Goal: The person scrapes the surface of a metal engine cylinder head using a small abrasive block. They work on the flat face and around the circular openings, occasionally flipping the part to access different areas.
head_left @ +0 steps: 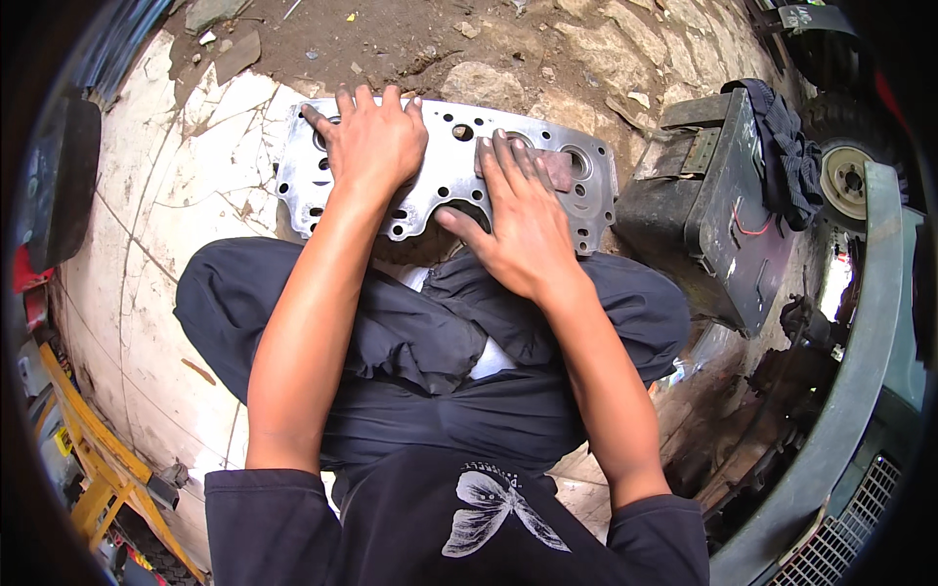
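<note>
Your left hand (369, 145) lies flat, palm down, on the left part of the metal gasket plate (440, 176). Fingers slightly spread, pointing away from you, wrist straight, forearm running down to your torso. Nothing gripped, just pressing on it.

Right hand (523, 220) is also palm down on the plate's right-centre. Fingers together and extended over a small brownish abrasive block (559, 168), thumb splayed left near the big cut-out. Fingers lie on top of the block, not curled around it.

The plate lies flat on the ground just ahead of your crossed legs (420, 342), partly on the pale slab (166, 205) and partly on dirt. Dark metal box (718, 210) sits to the right, near the plate's edge; cloth (787, 156) draped over it.
</note>
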{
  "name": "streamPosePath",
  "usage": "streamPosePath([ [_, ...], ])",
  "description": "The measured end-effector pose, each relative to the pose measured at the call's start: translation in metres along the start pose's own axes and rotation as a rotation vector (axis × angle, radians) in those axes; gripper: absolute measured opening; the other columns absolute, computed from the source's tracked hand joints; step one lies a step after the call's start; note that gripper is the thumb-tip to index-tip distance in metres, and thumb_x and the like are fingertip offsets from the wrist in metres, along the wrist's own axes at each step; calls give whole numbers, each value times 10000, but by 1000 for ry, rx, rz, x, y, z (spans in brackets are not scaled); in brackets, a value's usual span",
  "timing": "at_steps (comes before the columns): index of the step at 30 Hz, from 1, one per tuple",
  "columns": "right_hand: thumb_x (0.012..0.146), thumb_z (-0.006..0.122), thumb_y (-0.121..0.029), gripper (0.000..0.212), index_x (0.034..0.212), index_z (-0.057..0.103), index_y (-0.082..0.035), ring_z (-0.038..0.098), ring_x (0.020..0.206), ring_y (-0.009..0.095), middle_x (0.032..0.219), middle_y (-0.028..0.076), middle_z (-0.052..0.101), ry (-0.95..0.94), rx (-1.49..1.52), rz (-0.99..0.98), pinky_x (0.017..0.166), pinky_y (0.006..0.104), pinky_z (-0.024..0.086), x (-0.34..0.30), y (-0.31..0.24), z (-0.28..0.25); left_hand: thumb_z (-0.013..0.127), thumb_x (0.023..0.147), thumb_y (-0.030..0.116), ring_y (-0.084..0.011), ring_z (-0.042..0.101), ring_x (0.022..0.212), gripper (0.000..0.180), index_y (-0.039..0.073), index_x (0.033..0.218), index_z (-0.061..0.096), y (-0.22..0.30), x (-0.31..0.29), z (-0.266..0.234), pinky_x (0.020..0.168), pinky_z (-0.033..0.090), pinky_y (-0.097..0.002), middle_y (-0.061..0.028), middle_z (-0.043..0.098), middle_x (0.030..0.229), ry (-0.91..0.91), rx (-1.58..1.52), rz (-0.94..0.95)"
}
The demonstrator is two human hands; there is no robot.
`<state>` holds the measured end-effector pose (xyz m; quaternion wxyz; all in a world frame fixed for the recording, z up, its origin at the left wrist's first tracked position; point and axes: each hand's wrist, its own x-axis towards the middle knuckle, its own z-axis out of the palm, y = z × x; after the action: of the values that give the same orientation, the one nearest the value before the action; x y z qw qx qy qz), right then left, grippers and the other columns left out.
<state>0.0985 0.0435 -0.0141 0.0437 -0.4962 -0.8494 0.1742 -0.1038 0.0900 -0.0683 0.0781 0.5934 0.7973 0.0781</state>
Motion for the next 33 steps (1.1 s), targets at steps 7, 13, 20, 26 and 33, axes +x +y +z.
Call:
streamPosePath([
  [7,950,696,-592,988,1630,358,40,314,1591,417,1680,264,378,-36,-7,-3,1305,521,253,-62,-30,-9,484,1080,486,-406,416,1519,548,100,1432,647,-2,5,-17,1229,91,-795,-230,571,1514,-159,-13,-79],
  [13,859,836,-315,803,1555,530,-57,541,1452,356,1578,196,550,67,-44,-108,1220,444,419,-3,-7,4,539,1041,564,-370,375,1558,616,125,1461,640,-19,16,-6,1217,58,-804,-215,547,1568,-140,-150,-30],
  [20,936,799,-271,289,1167,819,-98,785,1008,252,1061,129,821,43,525,81,921,369,576,48,20,-21,658,1033,279,-194,696,1132,384,50,1334,730,-62,-5,-32,1015,511,-323,-132,764,1224,-49,-1117,66],
  [26,1004,705,-350,330,1108,800,-51,760,1003,397,1037,228,790,727,672,449,906,471,565,121,55,28,765,950,194,-324,742,1081,294,47,1205,769,-9,-24,-33,964,553,-388,-175,771,1155,83,-955,385],
  [33,1029,667,-316,322,1037,754,-6,717,997,486,1028,278,760,827,492,609,915,555,525,167,90,24,816,910,254,-365,678,1080,316,67,1160,764,9,-37,-33,961,538,-446,-157,724,1096,-1,-741,574],
])
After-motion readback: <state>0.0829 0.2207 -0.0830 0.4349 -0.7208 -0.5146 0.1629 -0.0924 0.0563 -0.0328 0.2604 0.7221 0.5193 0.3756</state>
